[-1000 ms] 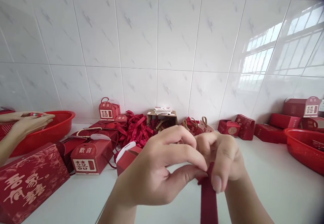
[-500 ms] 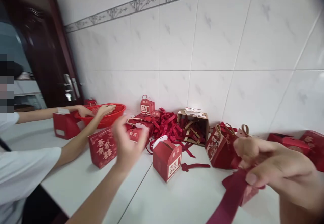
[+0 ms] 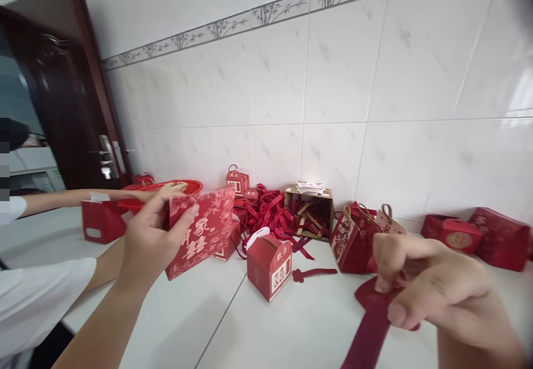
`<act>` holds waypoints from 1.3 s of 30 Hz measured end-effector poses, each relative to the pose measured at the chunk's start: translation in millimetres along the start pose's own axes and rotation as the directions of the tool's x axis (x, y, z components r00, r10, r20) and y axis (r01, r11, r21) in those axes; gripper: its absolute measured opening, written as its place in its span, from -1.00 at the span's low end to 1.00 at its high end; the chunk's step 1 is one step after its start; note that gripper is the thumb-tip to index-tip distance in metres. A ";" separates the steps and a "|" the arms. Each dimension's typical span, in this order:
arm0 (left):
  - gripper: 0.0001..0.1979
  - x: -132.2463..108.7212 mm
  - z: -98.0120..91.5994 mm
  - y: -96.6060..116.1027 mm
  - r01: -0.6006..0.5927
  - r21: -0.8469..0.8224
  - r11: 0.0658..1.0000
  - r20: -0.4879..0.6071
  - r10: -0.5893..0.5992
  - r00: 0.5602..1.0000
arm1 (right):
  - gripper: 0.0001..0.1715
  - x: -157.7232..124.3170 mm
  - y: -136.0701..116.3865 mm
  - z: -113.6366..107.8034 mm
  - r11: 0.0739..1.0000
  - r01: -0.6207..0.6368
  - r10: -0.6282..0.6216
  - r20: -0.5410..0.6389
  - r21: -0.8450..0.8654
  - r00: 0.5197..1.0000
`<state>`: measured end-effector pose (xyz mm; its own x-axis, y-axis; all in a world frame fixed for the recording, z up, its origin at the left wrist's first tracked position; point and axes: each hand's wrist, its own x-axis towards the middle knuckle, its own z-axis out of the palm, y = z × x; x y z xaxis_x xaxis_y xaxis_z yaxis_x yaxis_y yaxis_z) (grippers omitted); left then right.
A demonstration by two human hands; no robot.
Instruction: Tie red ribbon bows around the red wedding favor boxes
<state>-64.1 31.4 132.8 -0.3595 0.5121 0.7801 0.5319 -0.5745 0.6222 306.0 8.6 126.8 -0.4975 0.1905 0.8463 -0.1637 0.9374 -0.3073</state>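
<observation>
a: what is your left hand (image 3: 154,230) doing?

b: it grasps a carton (image 3: 212,233) by its near, left end, your thumb pressed on the printed face and your fingers mostly hidden behind.

a: and what is the carton like?

b: stiff red card, flat-sided and crisp at the edges, with a pale floral pattern and light characters. you have it left of the box (image 3: 268,266), over the table (image 3: 220,344); whether its bottom edge touches, i cannot tell.

a: which way does it point?

b: its printed face looks towards you, and its long axis slants from lower left, by your wrist, to upper right.

a: your right hand (image 3: 441,288)?

b: thumb and fingers pinch a strip (image 3: 366,333), flat, matt and dark red. its long axis runs down and slightly left, out of view; its upper end is partly covered by your fingers.

a: anything between?

b: beside the gable-topped box lies a second strip (image 3: 320,273), thin, its knobbly end towards the box.
</observation>
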 end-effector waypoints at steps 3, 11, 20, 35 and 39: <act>-0.85 -6.3 49.6 68.5 -0.105 -0.284 0.953 -0.050 0.094 0.994 | -0.82 3.3 1.8 5.5 0.995 0.066 -0.076 -0.135 -0.079 0.988; -0.94 -55.3 141.5 109.7 -0.149 -0.613 0.776 0.167 0.312 0.935 | -0.89 4.7 9.4 7.5 0.966 -0.001 -0.122 -0.459 -0.259 0.880; -0.81 -69.4 143.5 99.2 -0.246 -0.649 0.720 0.250 0.507 0.825 | -0.88 3.4 13.7 14.1 0.921 -0.179 -0.027 -0.517 -0.345 0.856; -0.81 -65.1 142.5 92.5 -0.358 -0.598 0.717 0.272 0.602 0.751 | -0.85 2.6 11.3 11.6 0.893 -0.172 -0.036 -0.447 -0.417 0.894; -0.80 -68.1 145.9 92.6 -0.363 -0.599 0.714 0.274 0.608 0.745 | -0.74 4.0 16.7 13.3 0.902 -0.126 -0.113 -0.506 -0.413 0.855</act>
<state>121.5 36.5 127.7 0.2656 0.2067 0.9417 0.0502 -0.9784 0.2006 289.9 21.1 119.3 0.0245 0.2049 0.9785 0.2671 0.9419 -0.2039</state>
